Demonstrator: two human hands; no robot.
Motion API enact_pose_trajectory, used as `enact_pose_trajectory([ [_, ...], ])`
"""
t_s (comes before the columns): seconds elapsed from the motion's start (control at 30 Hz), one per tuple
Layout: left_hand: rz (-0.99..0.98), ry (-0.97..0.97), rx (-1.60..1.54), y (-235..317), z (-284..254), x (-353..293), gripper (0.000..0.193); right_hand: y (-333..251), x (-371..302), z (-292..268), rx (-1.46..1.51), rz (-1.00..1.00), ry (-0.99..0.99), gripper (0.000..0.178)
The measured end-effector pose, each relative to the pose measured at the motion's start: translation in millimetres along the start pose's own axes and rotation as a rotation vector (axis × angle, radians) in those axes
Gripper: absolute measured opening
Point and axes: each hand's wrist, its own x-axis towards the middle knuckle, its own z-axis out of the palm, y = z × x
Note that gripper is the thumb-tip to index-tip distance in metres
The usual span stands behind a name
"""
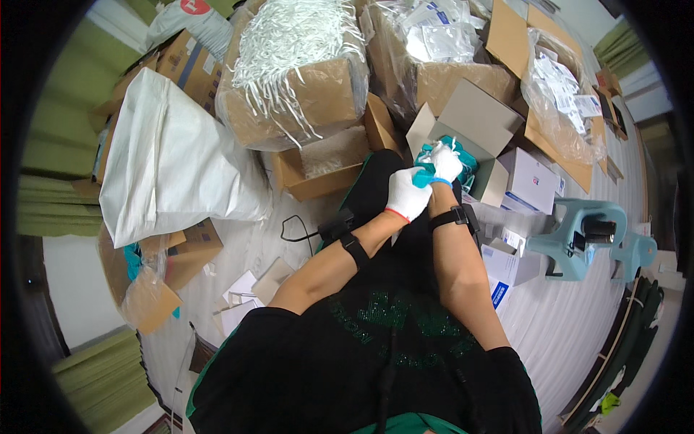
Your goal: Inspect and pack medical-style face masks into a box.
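Note:
Both my hands wear white knitted gloves and meet at the near left corner of an open carton point(470, 108) with raised flaps. Between the thumb and fingers of my left hand point(409, 194), its glove edged in red, is a small teal piece point(423, 176). My right hand point(445, 163), in a blue-cuffed glove, is closed just above it, at the carton's mouth. Its fingers are curled and partly hidden, so what they hold cannot be made out. More teal pieces point(468, 171) lie in the carton beside my right hand.
Ahead stands a large carton heaped with white straps point(303, 36). Right of it are cartons of white packets point(442, 43) and plastic-wrapped packets point(564, 90). A white sack point(177, 163) bulges at left. A white box point(531, 181) and a teal stool point(578, 231) stand at right.

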Motion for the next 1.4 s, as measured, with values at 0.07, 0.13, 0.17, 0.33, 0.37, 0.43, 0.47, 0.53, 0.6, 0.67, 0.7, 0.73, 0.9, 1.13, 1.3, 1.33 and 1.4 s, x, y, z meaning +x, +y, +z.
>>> enact_pose_trajectory([
  [0.07,0.006,0.012,-0.016,-4,-6,-2,0.004,-15,-9,0,-0.029,-0.169,0.087,0.028],
  [0.13,0.027,0.024,-0.017,-5,-13,-3,0.003,-34,-17,-2,-0.021,-0.193,0.165,0.026],
  [0.17,0.056,0.021,-0.024,-5,-16,-3,0.004,-48,-16,-2,0.154,-0.059,0.166,0.025],
  [0.33,0.289,-0.149,-0.278,93,-72,-39,0.009,31,18,-51,0.952,0.013,-0.495,0.033],
  [0.37,-0.024,-0.058,-0.374,84,-92,-28,0.008,20,8,-84,0.421,-0.084,-0.239,0.041],
  [0.43,-0.142,0.243,-0.362,63,-143,0,0.010,49,9,-106,0.318,-0.205,-0.079,0.041],
  [0.47,-0.122,0.304,-0.377,58,-181,9,0.013,79,15,-106,0.392,-0.269,0.025,0.038],
  [0.53,-0.042,0.552,-0.100,40,-263,19,0.023,93,-8,-129,0.643,0.025,-0.128,0.033],
  [0.6,-0.245,0.810,0.356,31,-344,22,0.053,128,-20,-129,0.629,0.016,0.099,0.032],
  [0.67,0.022,1.032,0.312,34,-424,22,0.049,215,-1,-99,0.591,0.142,0.189,0.030],
  [0.7,0.089,1.199,0.546,38,-464,18,0.045,219,-7,-96,0.614,0.139,0.160,0.030],
  [0.73,0.072,1.282,0.679,44,-499,17,0.042,218,-18,-99,0.634,0.140,0.139,0.030],
  [0.9,-0.306,1.012,1.464,14,-674,-9,0.046,124,-46,-132,0.672,0.334,-0.085,0.032],
  [1.13,-0.052,0.350,0.903,13,-430,63,0.042,10,-20,-202,1.385,0.305,-0.508,0.020],
  [1.3,0.168,-0.201,0.185,25,-231,56,0.031,-25,5,-222,1.677,0.029,-0.760,0.015],
  [1.33,0.155,-0.281,0.083,31,-202,54,0.031,-30,4,-228,1.690,0.040,-0.789,0.015],
  [1.4,0.173,-0.363,-0.117,32,-154,55,0.030,-44,-5,-239,1.721,0.072,-0.855,0.014],
])
